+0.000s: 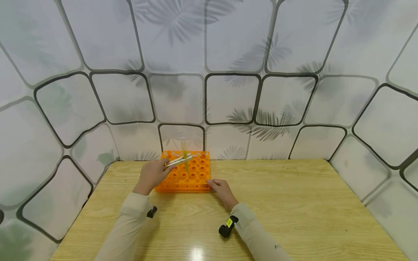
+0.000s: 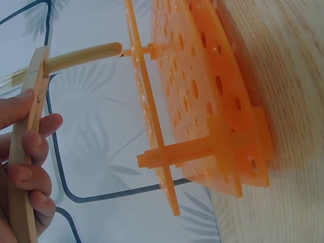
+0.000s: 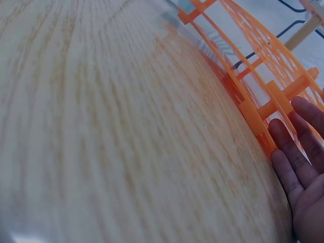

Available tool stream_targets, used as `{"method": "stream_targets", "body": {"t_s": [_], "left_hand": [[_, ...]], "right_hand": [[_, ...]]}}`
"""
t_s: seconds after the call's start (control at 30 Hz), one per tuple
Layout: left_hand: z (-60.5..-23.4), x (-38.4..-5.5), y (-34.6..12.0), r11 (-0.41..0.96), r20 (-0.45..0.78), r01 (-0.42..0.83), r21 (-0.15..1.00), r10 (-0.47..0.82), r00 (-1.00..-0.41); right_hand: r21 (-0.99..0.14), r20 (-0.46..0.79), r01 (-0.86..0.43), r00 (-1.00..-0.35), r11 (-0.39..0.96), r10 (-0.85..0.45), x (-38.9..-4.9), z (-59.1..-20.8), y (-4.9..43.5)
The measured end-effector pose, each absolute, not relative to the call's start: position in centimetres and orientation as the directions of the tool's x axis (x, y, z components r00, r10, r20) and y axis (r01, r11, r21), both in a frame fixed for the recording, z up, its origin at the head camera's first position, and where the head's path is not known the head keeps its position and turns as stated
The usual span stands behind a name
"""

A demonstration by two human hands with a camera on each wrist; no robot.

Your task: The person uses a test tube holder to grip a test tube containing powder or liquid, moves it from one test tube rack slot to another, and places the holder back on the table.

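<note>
My left hand [image 1: 153, 175] grips a wooden test tube clamp [image 1: 179, 161], its fingers curled round the handle. Caught in the clamp's jaws is a test tube [image 2: 83, 58] with yellow liquid. In the left wrist view the tube's rounded bottom end is just apart from the top plate of an orange test tube rack [image 1: 200, 173], which stands upright on the table. At the rack's right front corner, my right hand [image 1: 223, 190] rests its fingertips against the frame. Fairly straight fingers [image 3: 288, 139] touch the rack's end in the right wrist view; the thumb is mostly hidden there.
The wooden table [image 1: 294, 203] carries the rack near its back edge. Right behind it rises a patterned curtain or wall [image 1: 232, 98], which also runs along both sides. Black wrist cameras [image 1: 225, 230] are strapped at both sleeves.
</note>
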State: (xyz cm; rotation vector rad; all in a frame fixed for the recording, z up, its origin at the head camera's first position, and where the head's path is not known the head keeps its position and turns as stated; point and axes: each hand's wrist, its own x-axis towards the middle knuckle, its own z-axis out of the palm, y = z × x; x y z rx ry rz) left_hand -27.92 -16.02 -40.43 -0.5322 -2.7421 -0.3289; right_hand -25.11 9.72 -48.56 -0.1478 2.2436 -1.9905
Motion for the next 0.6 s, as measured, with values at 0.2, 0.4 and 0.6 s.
{"method": "stream_targets", "body": {"t_s": [0.2, 0.4, 0.6], "left_hand": [[-40.1, -28.08, -15.99, 0.903, 0.363, 0.401, 0.152, 0.327, -0.873], [-39.88, -28.21, -15.7, 0.894, 0.364, 0.413, 0.175, 0.331, -0.871], [-40.0, -28.38, -15.37, 0.895, 0.369, 0.41, 0.176, 0.326, -0.87]], "right_hand": [[-0.994, -0.023, 0.004, -0.985, 0.111, -0.169, -25.18, -48.71, 9.75], [-0.994, -0.029, 0.011, -0.985, 0.105, -0.172, -25.26, -48.7, 9.8], [-0.992, -0.021, -0.001, -0.985, 0.128, -0.172, -25.23, -48.72, 9.8]]}}
